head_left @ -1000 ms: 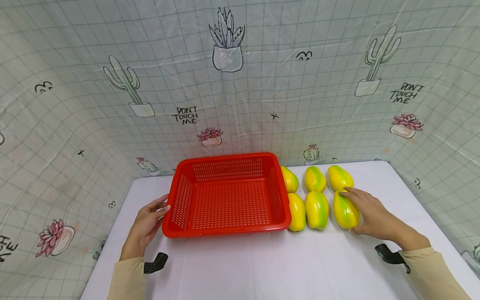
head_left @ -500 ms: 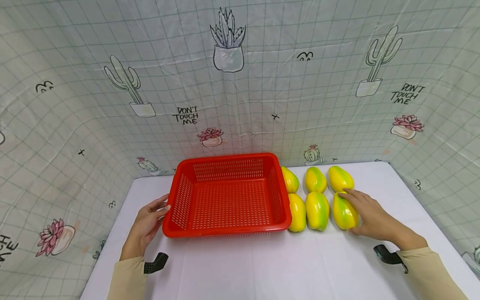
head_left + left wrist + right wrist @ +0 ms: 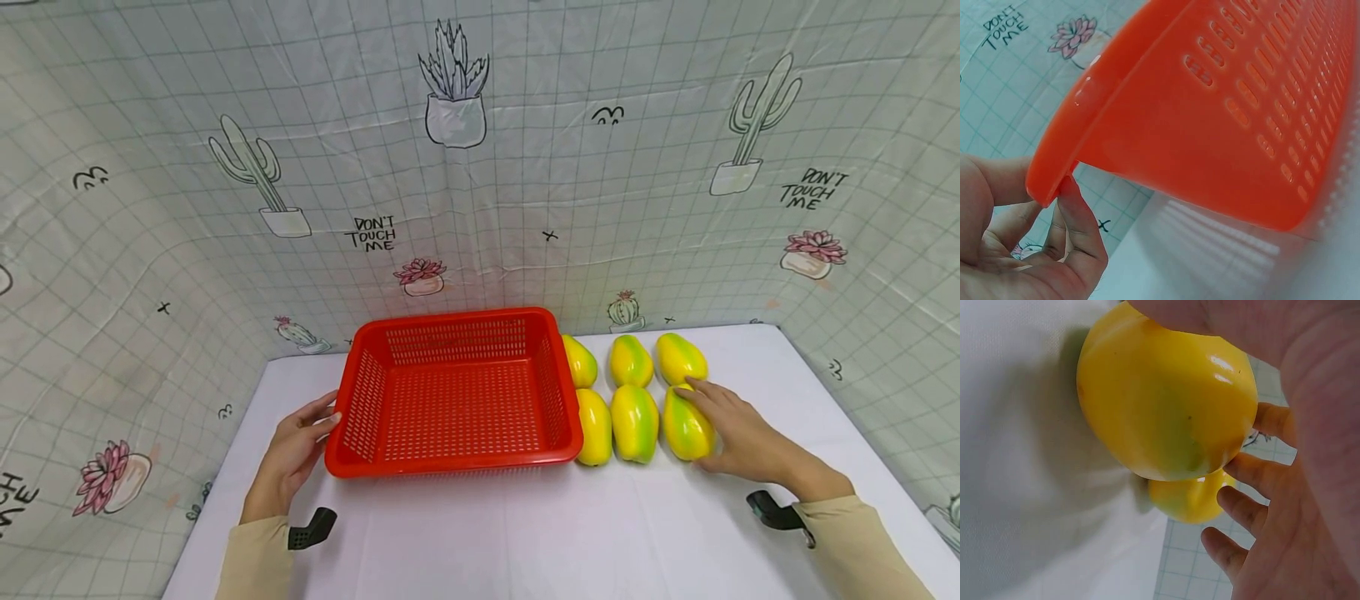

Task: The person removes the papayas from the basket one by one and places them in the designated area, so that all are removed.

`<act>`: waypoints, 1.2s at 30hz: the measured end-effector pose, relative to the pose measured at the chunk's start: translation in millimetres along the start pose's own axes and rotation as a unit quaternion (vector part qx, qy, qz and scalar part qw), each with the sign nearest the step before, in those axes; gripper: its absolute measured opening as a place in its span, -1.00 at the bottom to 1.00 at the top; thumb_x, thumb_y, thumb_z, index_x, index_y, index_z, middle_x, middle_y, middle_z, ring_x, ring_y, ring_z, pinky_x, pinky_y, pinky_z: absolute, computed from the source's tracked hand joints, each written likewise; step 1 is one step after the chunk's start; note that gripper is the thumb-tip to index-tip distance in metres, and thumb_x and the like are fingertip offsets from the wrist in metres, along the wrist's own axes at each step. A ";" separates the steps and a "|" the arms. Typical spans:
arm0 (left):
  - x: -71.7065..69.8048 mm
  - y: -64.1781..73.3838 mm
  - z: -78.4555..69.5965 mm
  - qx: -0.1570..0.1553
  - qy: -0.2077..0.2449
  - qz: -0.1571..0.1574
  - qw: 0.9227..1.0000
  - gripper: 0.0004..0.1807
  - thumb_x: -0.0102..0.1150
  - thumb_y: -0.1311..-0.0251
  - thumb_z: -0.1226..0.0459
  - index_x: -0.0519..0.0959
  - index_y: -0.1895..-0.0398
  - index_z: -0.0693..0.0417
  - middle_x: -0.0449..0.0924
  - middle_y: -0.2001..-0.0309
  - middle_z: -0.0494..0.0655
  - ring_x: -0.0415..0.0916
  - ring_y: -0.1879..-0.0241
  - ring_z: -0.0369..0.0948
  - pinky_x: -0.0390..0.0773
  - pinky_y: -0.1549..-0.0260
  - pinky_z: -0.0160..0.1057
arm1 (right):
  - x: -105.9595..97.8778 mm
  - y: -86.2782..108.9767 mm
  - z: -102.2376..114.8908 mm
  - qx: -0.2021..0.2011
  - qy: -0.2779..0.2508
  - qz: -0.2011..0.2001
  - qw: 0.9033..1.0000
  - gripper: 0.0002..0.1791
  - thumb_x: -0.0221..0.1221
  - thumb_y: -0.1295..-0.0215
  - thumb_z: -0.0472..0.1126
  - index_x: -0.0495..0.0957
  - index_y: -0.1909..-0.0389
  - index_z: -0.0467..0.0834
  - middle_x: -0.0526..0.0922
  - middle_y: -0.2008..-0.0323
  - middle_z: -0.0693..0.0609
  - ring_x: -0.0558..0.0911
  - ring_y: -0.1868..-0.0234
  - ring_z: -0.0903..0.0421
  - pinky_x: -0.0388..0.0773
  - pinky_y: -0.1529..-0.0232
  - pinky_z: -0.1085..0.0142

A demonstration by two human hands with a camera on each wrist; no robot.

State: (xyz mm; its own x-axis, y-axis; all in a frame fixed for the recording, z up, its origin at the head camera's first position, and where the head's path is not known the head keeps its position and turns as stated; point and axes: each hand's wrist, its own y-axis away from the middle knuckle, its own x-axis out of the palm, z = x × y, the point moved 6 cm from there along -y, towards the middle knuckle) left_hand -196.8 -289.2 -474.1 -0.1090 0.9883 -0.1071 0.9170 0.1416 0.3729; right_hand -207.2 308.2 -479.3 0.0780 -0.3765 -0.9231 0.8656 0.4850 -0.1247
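Observation:
A red plastic basket (image 3: 457, 467) with slotted walls sits on the white-covered table, its inside bare. At its left end my left hand (image 3: 288, 450) pinches the rim (image 3: 1079, 112), thumb on one side and fingers under the lip in the left wrist view. On the right, my right hand (image 3: 750, 437) holds a glossy yellow-green mango (image 3: 686, 427) between thumb and fingertips. The right wrist view has the thumb over one side of this mango (image 3: 1160, 394) and some fingertips at the other; the lower fingers reach past it. It rests on the table.
Several more mangoes stand in two rows between basket and right hand, among them a front one (image 3: 634, 422) and a back right one (image 3: 681, 358). A grid-patterned cloth (image 3: 510, 167) with cactus drawings hangs behind and at both sides.
The mango at my right hand has shifted slightly left, and the hand with it. My left hand and the basket keep their places.

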 end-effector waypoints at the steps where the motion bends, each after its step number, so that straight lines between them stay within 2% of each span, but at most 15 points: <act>1: 0.2 -0.4 -0.2 0.001 0.003 0.001 1.000 -0.36 0.03 -0.60 0.34 0.19 -0.66 0.17 0.31 -0.30 0.03 0.48 -0.02 -0.32 0.60 0.01 -0.49 | 0.1 0.3 -0.1 0.000 -0.002 -0.001 1.000 0.09 0.69 0.17 -0.18 0.35 -0.42 -0.33 0.27 -0.44 -0.46 0.29 -0.36 -0.52 0.28 -0.20 -0.53; 6: 1.7 -1.8 0.0 0.004 0.016 0.006 1.000 -0.36 0.03 -0.58 0.38 0.19 -0.66 0.21 0.35 -0.17 -0.06 0.48 0.02 -0.34 0.60 0.03 -0.48 | -0.3 1.5 0.0 -0.002 -0.012 -0.003 1.000 0.10 0.69 0.13 -0.13 0.34 -0.43 -0.35 0.25 -0.46 -0.49 0.29 -0.37 -0.53 0.27 -0.21 -0.53; 17: -0.3 -4.9 0.2 -0.002 0.015 0.008 1.000 -0.35 0.03 -0.59 0.36 0.18 -0.67 0.16 0.34 -0.20 -0.06 0.48 0.02 -0.35 0.59 0.03 -0.49 | -8.0 -0.8 0.9 0.039 -0.025 0.015 0.999 0.10 0.65 0.03 -0.04 0.31 -0.47 -0.35 0.21 -0.49 -0.49 0.24 -0.42 -0.54 0.21 -0.26 -0.55; 22: -3.0 -6.3 1.7 0.000 0.029 0.006 1.000 -0.35 0.03 -0.59 0.37 0.15 -0.67 0.18 0.36 -0.17 -0.11 0.48 0.02 -0.37 0.59 0.02 -0.49 | -15.7 -0.5 -3.2 0.045 -0.023 -0.003 0.999 0.01 0.59 -0.09 0.03 0.35 -0.45 -0.34 0.26 -0.47 -0.48 0.26 -0.40 -0.54 0.23 -0.25 -0.54; 26: -3.7 -6.8 3.6 0.001 0.037 0.005 0.999 -0.35 0.01 -0.61 0.35 0.14 -0.68 0.16 0.35 -0.18 -0.13 0.49 0.01 -0.39 0.59 -0.01 -0.49 | -19.2 1.2 -8.8 0.049 -0.022 -0.018 0.998 -0.03 0.58 -0.12 0.00 0.36 -0.43 -0.36 0.29 -0.44 -0.49 0.28 -0.38 -0.55 0.24 -0.23 -0.55; 32: -3.4 -5.5 6.6 0.003 0.049 0.003 0.999 -0.34 0.03 -0.62 0.31 0.14 -0.69 0.14 0.42 -0.11 -0.23 0.51 0.02 -0.42 0.60 -0.03 -0.49 | -16.9 3.8 -18.7 0.070 -0.018 -0.012 0.997 0.01 0.56 -0.14 0.02 0.31 -0.47 -0.37 0.26 -0.45 -0.50 0.26 -0.39 -0.55 0.22 -0.25 -0.55; 36: -3.9 -5.1 7.7 0.008 0.051 0.001 0.999 -0.35 0.03 -0.62 0.28 0.15 -0.68 0.14 0.47 -0.08 -0.28 0.53 0.02 -0.42 0.61 -0.04 -0.47 | -16.9 7.1 -22.7 0.067 -0.010 -0.023 0.997 0.04 0.59 -0.08 0.01 0.31 -0.46 -0.38 0.28 -0.43 -0.50 0.28 -0.37 -0.55 0.24 -0.21 -0.55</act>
State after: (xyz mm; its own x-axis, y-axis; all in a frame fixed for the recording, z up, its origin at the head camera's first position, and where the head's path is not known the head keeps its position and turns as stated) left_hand -198.1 -294.2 -482.7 -0.1449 0.9894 -0.0125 0.9228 0.1397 0.3591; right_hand -213.6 335.9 -472.9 0.0450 -0.4125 -0.9099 0.9269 0.3570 -0.1160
